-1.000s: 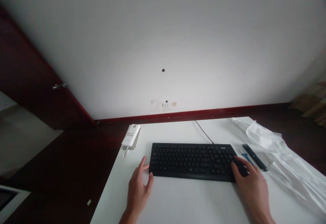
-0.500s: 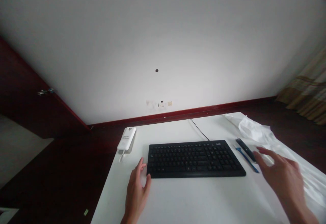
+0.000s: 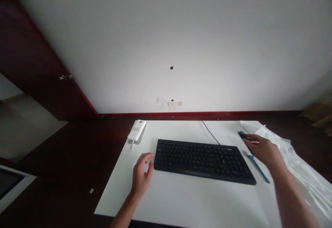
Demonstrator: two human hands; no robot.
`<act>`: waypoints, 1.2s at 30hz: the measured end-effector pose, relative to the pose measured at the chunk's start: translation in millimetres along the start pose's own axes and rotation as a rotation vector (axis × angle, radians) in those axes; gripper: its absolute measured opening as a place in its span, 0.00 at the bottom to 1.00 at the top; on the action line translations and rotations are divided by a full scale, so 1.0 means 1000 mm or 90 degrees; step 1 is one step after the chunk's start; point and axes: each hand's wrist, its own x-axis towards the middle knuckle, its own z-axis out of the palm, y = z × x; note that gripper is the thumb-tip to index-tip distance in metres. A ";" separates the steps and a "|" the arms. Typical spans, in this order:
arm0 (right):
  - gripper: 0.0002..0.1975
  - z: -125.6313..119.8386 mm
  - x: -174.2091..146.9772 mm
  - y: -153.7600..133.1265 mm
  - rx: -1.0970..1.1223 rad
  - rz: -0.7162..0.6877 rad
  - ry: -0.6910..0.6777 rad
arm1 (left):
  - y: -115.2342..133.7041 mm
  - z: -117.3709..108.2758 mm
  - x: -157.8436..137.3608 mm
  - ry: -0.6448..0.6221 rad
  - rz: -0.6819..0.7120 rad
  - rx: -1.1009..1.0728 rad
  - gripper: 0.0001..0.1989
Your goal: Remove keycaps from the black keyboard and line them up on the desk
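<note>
A black keyboard [image 3: 203,160] lies on the white table [image 3: 181,195], slightly askew, its cable running to the far edge. Just off its left end is my left hand [image 3: 142,174], fingers curved and apart, holding nothing. On the right side my right hand [image 3: 264,150] grips a small black brush [image 3: 242,135]; the bristle end shows past my fingers and most of the handle is hidden. Below that hand a slim blue tool [image 3: 259,170] with a wider head rests beside the keyboard.
A white handheld device [image 3: 137,130] with a short white cord sits at the table's far left. Crumpled white plastic sheeting [image 3: 293,165] runs along the right edge. Beyond are a wall with sockets [image 3: 175,103] and a dark red door [image 3: 33,58].
My right hand has moved up and left and taken hold of the black brush. The keyboard now sits at a slight angle, and the head view has shifted.
</note>
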 end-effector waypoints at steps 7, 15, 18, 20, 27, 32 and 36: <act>0.29 0.083 -0.027 -0.150 0.514 -0.079 -0.141 | 0.023 0.040 0.077 -0.076 0.112 0.030 0.09; 0.24 0.137 -0.092 -0.189 0.706 -0.022 -0.283 | 0.018 0.063 0.080 -0.100 0.184 0.008 0.14; 0.24 0.140 -0.104 -0.194 0.726 -0.035 -0.312 | 0.017 0.063 0.077 -0.119 0.186 -0.016 0.14; 0.24 0.141 -0.106 -0.197 0.723 -0.054 -0.324 | 0.016 0.062 0.079 -0.128 0.168 -0.028 0.12; 0.25 0.141 -0.111 -0.198 0.738 -0.041 -0.365 | 0.019 0.063 0.079 -0.151 0.137 -0.051 0.11; 0.25 0.144 -0.119 -0.202 0.772 -0.044 -0.413 | 0.024 0.062 0.075 -0.144 0.152 -0.030 0.11; 0.25 0.146 -0.122 -0.202 0.760 -0.060 -0.412 | 0.024 0.061 0.074 -0.160 0.155 0.012 0.12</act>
